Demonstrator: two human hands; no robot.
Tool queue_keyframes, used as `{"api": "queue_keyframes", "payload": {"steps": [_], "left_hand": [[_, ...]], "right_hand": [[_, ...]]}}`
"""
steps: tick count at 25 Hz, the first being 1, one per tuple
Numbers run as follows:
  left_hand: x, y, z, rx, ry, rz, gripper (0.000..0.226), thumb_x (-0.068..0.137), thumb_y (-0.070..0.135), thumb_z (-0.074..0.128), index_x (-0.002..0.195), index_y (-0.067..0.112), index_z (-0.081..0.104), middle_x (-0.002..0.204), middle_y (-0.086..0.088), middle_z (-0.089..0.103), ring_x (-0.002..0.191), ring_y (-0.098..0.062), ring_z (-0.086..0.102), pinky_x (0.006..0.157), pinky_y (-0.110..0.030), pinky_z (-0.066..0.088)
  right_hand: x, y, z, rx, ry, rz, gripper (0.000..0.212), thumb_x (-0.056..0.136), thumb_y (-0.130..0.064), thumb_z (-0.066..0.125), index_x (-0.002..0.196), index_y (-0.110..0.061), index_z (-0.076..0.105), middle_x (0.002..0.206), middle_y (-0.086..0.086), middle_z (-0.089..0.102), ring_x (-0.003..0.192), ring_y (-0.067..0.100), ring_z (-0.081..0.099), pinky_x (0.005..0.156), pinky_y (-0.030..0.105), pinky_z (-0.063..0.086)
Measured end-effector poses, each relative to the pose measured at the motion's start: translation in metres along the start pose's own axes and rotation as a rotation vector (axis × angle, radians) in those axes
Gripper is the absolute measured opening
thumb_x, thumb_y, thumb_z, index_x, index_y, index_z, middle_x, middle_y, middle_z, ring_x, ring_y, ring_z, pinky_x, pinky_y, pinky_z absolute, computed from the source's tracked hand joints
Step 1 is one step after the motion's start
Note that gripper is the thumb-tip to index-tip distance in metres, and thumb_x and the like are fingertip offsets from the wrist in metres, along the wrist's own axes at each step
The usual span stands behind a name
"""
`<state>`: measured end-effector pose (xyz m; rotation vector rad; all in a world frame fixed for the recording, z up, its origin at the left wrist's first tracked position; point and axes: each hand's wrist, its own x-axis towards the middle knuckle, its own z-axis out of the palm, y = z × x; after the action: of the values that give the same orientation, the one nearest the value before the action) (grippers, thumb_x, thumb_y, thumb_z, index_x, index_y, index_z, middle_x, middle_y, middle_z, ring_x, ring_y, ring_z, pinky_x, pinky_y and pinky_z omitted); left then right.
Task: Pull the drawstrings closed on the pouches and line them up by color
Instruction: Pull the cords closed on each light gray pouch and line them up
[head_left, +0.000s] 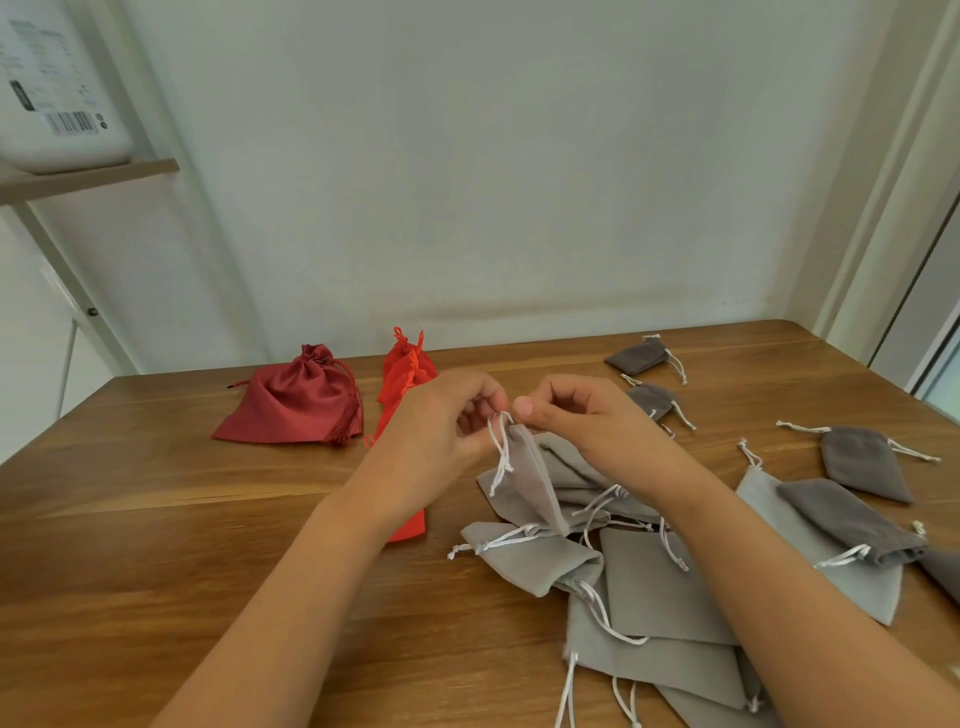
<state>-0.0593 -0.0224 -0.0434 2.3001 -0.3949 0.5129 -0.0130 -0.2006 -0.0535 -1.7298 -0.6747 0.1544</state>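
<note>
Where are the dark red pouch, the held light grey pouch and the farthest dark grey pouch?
dark red pouch (291, 410): head view, body centre.
held light grey pouch (524, 478): head view, hanging body.
farthest dark grey pouch (636, 357): head view, body centre.

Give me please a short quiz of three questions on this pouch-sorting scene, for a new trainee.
1. True or false: the dark red satin pouch is drawn closed at its top.
2. What do the left grip and the right grip pinch between them? A) a light grey pouch, at its top; B) a blue pouch; C) a pair of scissors.
3. Fill in: the drawstrings of the grey pouches are ____ in colour.

Key: 1 true; 2 A; 3 white.
</note>
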Motion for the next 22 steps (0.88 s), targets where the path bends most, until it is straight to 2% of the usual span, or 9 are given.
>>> {"api": "queue_keyframes", "payload": {"steps": [3, 8, 10, 13, 17, 20, 22], "left_hand": [[0.0, 0.0, 0.004, 0.014, 0.061, 0.085, 0.012, 0.084, 0.008, 0.069, 0.086, 0.019, 0.064, 0.083, 0.002, 0.061, 0.079, -0.006, 0.053, 0.069, -0.011, 0.042], [-0.001, 0.0, 0.008, 0.058, 0.112, 0.204, 0.006, 0.087, 0.013, 0.067, 0.091, 0.016, 0.065, 0.087, 0.006, 0.059, 0.082, -0.001, 0.053, 0.073, -0.008, 0.04], [0.0, 0.001, 0.009, 0.096, 0.125, 0.244, 0.005, 0.091, 0.02, 0.061, 0.092, 0.018, 0.065, 0.09, 0.008, 0.058, 0.085, -0.001, 0.055, 0.073, -0.01, 0.041], [0.0, 0.0, 0.01, 0.111, 0.102, 0.249, 0.018, 0.092, 0.033, 0.052, 0.092, 0.02, 0.065, 0.091, 0.011, 0.058, 0.085, -0.003, 0.056, 0.073, -0.015, 0.044], [-0.001, -0.002, 0.009, 0.062, 0.099, 0.242, 0.018, 0.085, 0.035, 0.056, 0.091, 0.022, 0.067, 0.088, 0.011, 0.062, 0.083, -0.003, 0.057, 0.071, -0.014, 0.044], [-0.001, -0.002, 0.008, 0.052, 0.123, 0.254, 0.025, 0.081, 0.037, 0.055, 0.088, 0.018, 0.07, 0.085, 0.004, 0.065, 0.079, -0.007, 0.059, 0.067, -0.025, 0.046], [0.0, 0.0, 0.008, 0.065, 0.143, 0.268, 0.029, 0.081, 0.039, 0.055, 0.088, 0.016, 0.071, 0.084, 0.002, 0.065, 0.079, -0.008, 0.059, 0.067, -0.027, 0.046]], "right_hand": [[0.0, 0.0, 0.0, 0.189, -0.012, -0.016, 0.006, 0.087, -0.006, 0.063, 0.091, -0.003, 0.059, 0.084, 0.009, 0.069, 0.08, 0.015, 0.065, 0.076, 0.024, 0.052], [0.001, -0.005, -0.007, 0.425, -0.028, 0.044, 0.013, 0.08, -0.001, 0.065, 0.085, -0.008, 0.055, 0.076, 0.014, 0.07, 0.068, 0.016, 0.067, 0.066, 0.023, 0.053], [0.0, -0.005, -0.009, 0.514, -0.034, 0.075, 0.019, 0.075, 0.0, 0.066, 0.082, -0.009, 0.051, 0.076, 0.013, 0.072, 0.071, 0.018, 0.069, 0.066, 0.025, 0.055], [0.0, -0.004, -0.012, 0.474, -0.028, 0.067, 0.025, 0.071, 0.003, 0.068, 0.079, -0.01, 0.047, 0.078, 0.013, 0.073, 0.076, 0.02, 0.071, 0.071, 0.029, 0.057], [-0.001, -0.005, -0.014, 0.363, -0.012, 0.019, 0.03, 0.074, 0.009, 0.068, 0.077, -0.01, 0.046, 0.081, 0.015, 0.073, 0.079, 0.021, 0.071, 0.076, 0.03, 0.056], [-0.001, -0.005, -0.013, 0.323, 0.002, -0.028, 0.031, 0.074, 0.01, 0.068, 0.076, -0.01, 0.045, 0.08, 0.013, 0.073, 0.077, 0.02, 0.07, 0.075, 0.029, 0.055], [-0.001, -0.005, -0.013, 0.306, 0.013, -0.051, 0.032, 0.076, 0.012, 0.067, 0.075, -0.011, 0.045, 0.078, 0.012, 0.072, 0.074, 0.019, 0.068, 0.073, 0.026, 0.054]]}}
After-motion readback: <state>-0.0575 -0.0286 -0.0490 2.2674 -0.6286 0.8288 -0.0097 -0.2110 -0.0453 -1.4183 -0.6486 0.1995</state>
